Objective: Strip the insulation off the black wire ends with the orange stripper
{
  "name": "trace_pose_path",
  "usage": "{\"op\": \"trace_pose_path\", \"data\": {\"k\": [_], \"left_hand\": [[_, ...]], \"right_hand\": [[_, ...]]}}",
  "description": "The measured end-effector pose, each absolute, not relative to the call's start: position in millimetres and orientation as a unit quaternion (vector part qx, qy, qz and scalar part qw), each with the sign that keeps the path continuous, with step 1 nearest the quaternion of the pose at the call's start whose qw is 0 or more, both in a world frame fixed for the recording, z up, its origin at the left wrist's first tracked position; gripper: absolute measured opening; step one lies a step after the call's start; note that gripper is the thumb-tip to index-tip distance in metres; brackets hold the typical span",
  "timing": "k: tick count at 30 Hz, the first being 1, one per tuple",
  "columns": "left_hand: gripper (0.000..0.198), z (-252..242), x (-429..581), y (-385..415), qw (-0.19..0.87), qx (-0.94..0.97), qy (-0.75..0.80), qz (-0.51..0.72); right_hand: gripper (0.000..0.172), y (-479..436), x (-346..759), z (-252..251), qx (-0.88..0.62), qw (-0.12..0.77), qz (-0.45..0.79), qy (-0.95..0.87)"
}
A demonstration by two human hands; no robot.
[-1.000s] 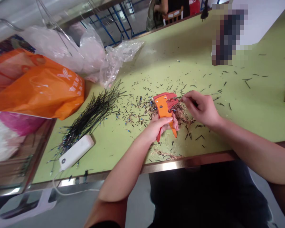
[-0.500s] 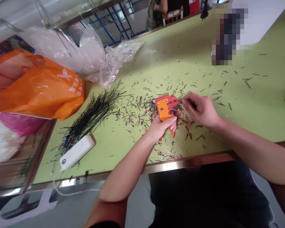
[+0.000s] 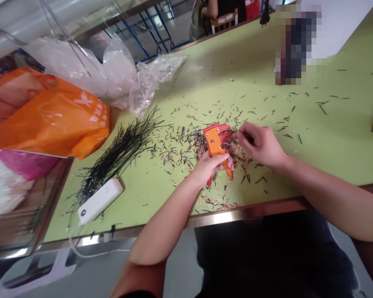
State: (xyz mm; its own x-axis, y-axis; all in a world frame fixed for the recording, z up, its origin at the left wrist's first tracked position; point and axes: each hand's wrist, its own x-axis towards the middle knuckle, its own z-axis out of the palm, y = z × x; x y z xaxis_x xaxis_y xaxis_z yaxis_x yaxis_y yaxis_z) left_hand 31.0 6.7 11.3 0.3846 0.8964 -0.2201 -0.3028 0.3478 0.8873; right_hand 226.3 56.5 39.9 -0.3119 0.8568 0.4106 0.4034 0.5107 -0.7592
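L hand point(image 3: 209, 169) gripping wire stripper point(image 3: 215, 140), R hand point(image 3: 259, 145) pinching wire point(image 3: 233, 134).

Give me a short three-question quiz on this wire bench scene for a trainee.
1. Which hand grips the orange-and-red wire stripper?
2. True or false: the bundle of black wires lies on the green tabletop, beside a white plastic box.
3. Fill in the blank: the right hand pinches a thin ____ at the stripper's jaws.

Key: 1. The left hand. 2. True. 3. Wire.
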Motion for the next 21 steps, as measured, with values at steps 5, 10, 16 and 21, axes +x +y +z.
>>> {"op": "trace_pose_path", "data": {"k": [5,10,16,21], "left_hand": [[0.034,16.0,32.5,5.2,0.712,0.420,0.396,0.401],[0.038,18.1,33.7,4.8,0.700,0.434,0.399,0.403],[0.043,18.1,35.3,5.9,0.689,0.438,0.409,0.408],[0.049,14.6,38.9,6.7,0.685,0.444,0.414,0.403]], "right_hand": [[0.014,55.5,227.5,43.8,-0.398,0.410,0.296,-0.766],[0.014,55.4,227.6,43.4,-0.393,0.419,0.301,-0.761],[0.013,55.9,227.2,41.1,-0.387,0.421,0.306,-0.761],[0.014,56.7,227.1,39.8,-0.386,0.422,0.309,-0.760]]}}
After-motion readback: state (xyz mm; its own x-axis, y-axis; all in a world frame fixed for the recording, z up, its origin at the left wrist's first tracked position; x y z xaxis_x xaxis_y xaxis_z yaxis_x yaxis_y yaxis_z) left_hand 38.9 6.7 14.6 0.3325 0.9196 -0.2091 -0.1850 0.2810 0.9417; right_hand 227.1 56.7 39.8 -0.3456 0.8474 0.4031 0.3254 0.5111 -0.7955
